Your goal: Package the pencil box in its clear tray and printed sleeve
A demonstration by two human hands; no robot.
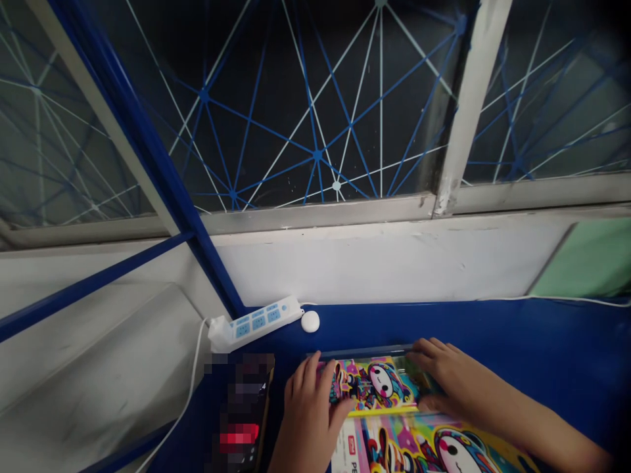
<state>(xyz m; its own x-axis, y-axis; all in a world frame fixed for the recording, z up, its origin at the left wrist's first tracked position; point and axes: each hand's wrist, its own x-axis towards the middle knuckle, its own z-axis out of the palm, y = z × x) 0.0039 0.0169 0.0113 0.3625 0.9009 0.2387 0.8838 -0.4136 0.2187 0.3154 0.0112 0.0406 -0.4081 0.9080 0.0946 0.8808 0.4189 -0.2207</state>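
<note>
A brightly printed flat case [367, 381] with a white cartoon animal character lies at the bottom of the head view, with clear plastic along its far side and right end. My left hand [308, 407] grips its left end, fingers over the far corner and thumb on the near side. At the right end, my right hand [438, 374] spans the case between its fingers and thumb. Nearer to me is a matching printed package [409, 447] with the letters "PE" partly visible; the bottom of the frame cuts it off. The fingertips of my right hand are partly hidden.
The blue tabletop [522, 341] runs back to a white wall below a dark window. A white power strip [261, 324] and a round white object [310, 321] lie at the back left. A dark phone-like device [249, 401], partly blurred, lies left of my left hand.
</note>
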